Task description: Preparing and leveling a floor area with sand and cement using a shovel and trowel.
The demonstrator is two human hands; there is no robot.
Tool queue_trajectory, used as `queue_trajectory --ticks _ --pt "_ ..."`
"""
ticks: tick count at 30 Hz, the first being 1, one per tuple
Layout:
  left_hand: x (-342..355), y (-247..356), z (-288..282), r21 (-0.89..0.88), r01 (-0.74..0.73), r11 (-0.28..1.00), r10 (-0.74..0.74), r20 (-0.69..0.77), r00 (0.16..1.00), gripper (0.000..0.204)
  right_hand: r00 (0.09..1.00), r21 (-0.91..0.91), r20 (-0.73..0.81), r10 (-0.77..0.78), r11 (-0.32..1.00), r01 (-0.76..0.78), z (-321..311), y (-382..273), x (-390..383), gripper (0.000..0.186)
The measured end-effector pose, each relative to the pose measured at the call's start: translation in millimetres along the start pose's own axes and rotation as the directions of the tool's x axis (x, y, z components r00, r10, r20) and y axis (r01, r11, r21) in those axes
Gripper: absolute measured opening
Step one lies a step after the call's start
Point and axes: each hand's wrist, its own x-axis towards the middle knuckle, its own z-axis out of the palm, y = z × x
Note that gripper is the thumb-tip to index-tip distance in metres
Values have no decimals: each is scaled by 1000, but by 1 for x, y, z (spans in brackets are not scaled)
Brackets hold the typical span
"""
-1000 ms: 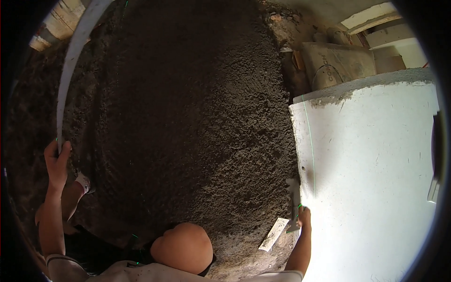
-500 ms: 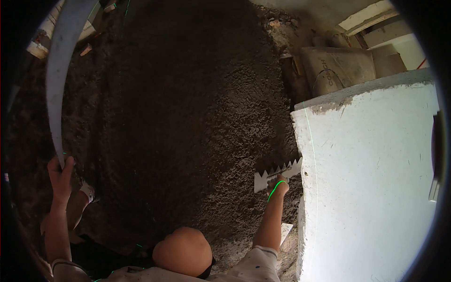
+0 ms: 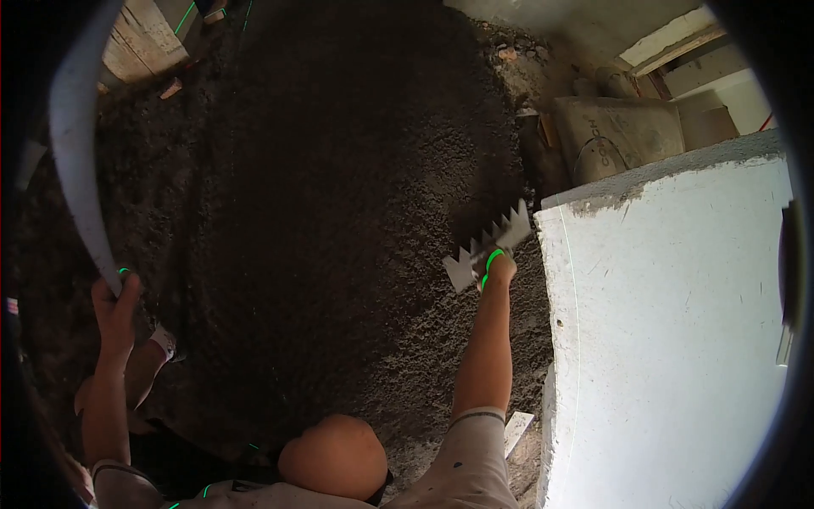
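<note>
My left hand (image 3: 117, 307) is closed round the near end of a long pale straightedge (image 3: 72, 153), which rises away toward the far left and looks curved near the picture's rim. In my right hand (image 3: 500, 267) is a notched trowel (image 3: 459, 273), a metal plate with large pointed teeth facing away from me. The arm is stretched forward, and the trowel is over the rough right part of a dark wet mortar bed (image 3: 331, 204). Whether its blade touches the mortar I cannot tell. My fingers hide the trowel's handle.
A white low wall (image 3: 661, 322) with a rough grey top edge stands close on the right. Behind it lies a dusty filled sack (image 3: 615, 136). Boards (image 3: 144, 38) and a brick fragment (image 3: 171, 88) are at far left. My bent knee (image 3: 333, 458) is at the bottom.
My right hand has pushed the trowel farther away and slightly left, and its blade has tilted, right end up. The straightedge's far end has swung left; my left hand still grips it.
</note>
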Motion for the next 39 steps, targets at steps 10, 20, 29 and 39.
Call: queue_trajectory --ticks 10,20,29,39 --pt "-10 11 -5 40 -66 997 66 13 998 25 842 -944 130 -523 194 267 -19 -80 112 32" --pt "-33 12 0 101 28 995 -25 -32 999 24 1000 -868 15 23 497 2 82 -81 198 35" --pt "-29 31 -3 76 -39 996 43 -54 998 18 742 -727 666 -79 153 669 95 -20 -22 26" --pt "-19 53 37 -161 -33 986 49 95 994 15 873 -724 236 -427 522 451 -96 102 -2 14"
